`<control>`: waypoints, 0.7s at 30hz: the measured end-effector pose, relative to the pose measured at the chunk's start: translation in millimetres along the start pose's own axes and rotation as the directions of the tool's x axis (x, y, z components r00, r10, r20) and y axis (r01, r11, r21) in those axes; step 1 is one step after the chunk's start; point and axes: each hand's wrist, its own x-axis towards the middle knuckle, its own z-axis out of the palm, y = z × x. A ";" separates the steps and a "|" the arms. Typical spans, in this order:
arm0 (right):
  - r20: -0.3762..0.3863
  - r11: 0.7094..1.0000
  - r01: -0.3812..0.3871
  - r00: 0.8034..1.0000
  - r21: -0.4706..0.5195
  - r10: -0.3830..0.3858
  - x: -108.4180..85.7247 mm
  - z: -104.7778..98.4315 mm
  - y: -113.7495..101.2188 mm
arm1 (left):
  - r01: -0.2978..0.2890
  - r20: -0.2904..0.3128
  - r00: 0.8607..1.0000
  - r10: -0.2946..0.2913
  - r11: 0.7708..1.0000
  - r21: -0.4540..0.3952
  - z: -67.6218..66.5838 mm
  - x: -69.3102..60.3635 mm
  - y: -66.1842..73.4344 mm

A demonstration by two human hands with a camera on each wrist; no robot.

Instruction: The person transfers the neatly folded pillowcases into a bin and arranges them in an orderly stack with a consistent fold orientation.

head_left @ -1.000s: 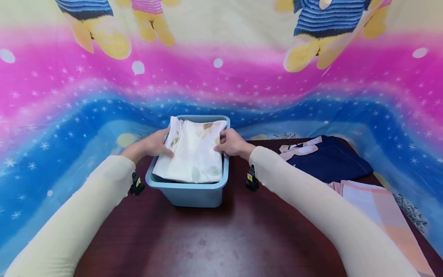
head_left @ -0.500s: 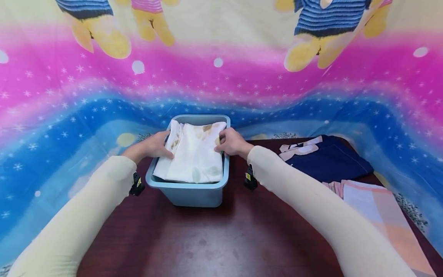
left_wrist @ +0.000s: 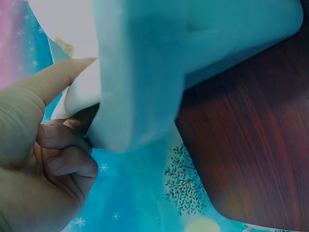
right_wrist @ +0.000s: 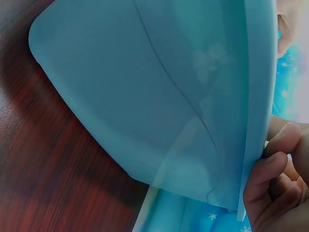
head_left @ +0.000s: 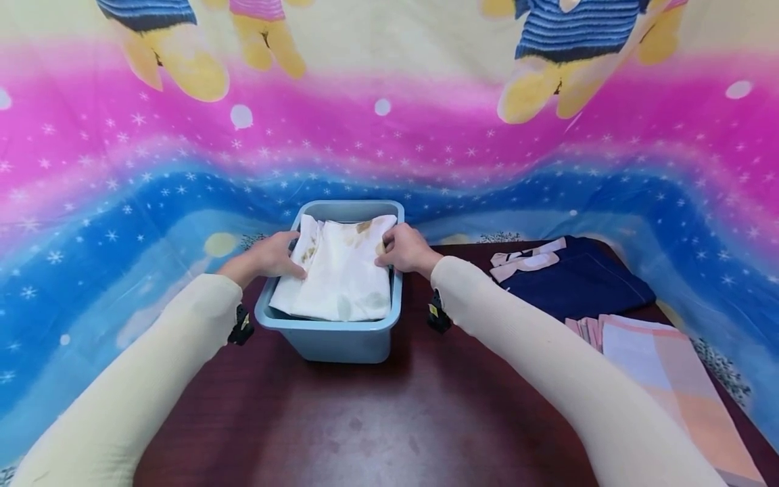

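A folded white cloth with brown and pale green prints [head_left: 347, 270] lies inside a light blue bin [head_left: 347, 343]. The left hand [head_left: 272, 256] grips the cloth's left edge, its thumb on top; in the left wrist view the hand [left_wrist: 53, 140] has its fingers curled at the cloth's edge beside the bin's rim [left_wrist: 137, 77]. At the cloth's right edge the right hand [head_left: 406, 249] pinches the fabric. In the right wrist view the curled fingers of the right hand [right_wrist: 282, 183] are beside the bin's rim [right_wrist: 260, 72], and the cloth is hidden.
On the dark wood table [head_left: 365, 419], a folded navy cloth [head_left: 584, 281] with light straps lies at the back right. Nearer, at the right edge, is a folded pink, white and orange checked cloth [head_left: 681, 379]. A patterned curtain [head_left: 341, 135] hangs behind and around the table.
The upper edge of the white cloth has sunk slightly lower into the bin. Both hands keep their hold at its sides and have barely moved.
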 end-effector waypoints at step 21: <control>-0.041 0.998 -0.023 0.999 -0.056 0.021 0.5 1.6 -3.6 | 0.055 -0.008 0.998 -0.055 0.998 -0.006 2.7 -2.4 4.2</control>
